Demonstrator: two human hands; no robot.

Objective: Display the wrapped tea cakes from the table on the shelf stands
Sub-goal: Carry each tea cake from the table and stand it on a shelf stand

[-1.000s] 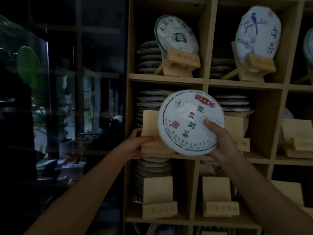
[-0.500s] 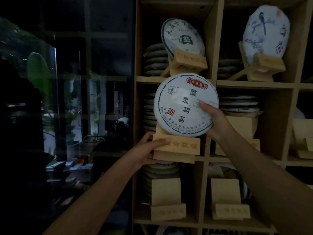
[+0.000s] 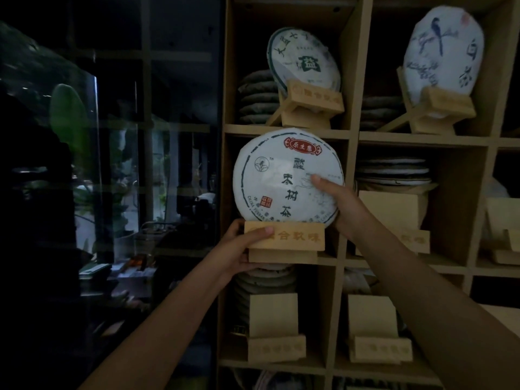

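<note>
tea cake: round white paper-wrapped tea cake with a red label and dark characters (image 3: 284, 175), upright, face to camera, bottom edge seated behind the lip of the stand. Sits in front of the left-column middle cubby of the shelf.
stand: light wooden display stand with engraved characters on its front lip (image 3: 285, 242), directly at 6 o'clock of the cake, touching it; base at the cubby's front edge. Can't tell if the base is fully down on the board.
left hand: left hand (image 3: 242, 246) grips the stand's left end, thumb across the front lip, fingers curled under the base.
right hand: right hand (image 3: 342, 205) pinches the cake at about 4 o'clock of its rim, thumb flat on the front wrapper, fingers hidden behind.
shelf: tan wooden cubby shelf (image 3: 351, 142), fills the right half of the view.
12 o'clock of the cake: white-wrapped cake with green print (image 3: 302, 59) leaning on its own wooden stand, dark stacked cakes behind it.
2 o'clock: white-wrapped cake with a bird drawing (image 3: 444, 49), also on a stand.
3 o'clock: empty wooden stand (image 3: 394, 218) under a stack of flat cakes.
6 o'clock, lower row: two empty wooden stands (image 3: 274, 333), side by side in adjacent cubbies.
9 o'clock: dark glass panel (image 3: 112, 164) with dim reflections.
</note>
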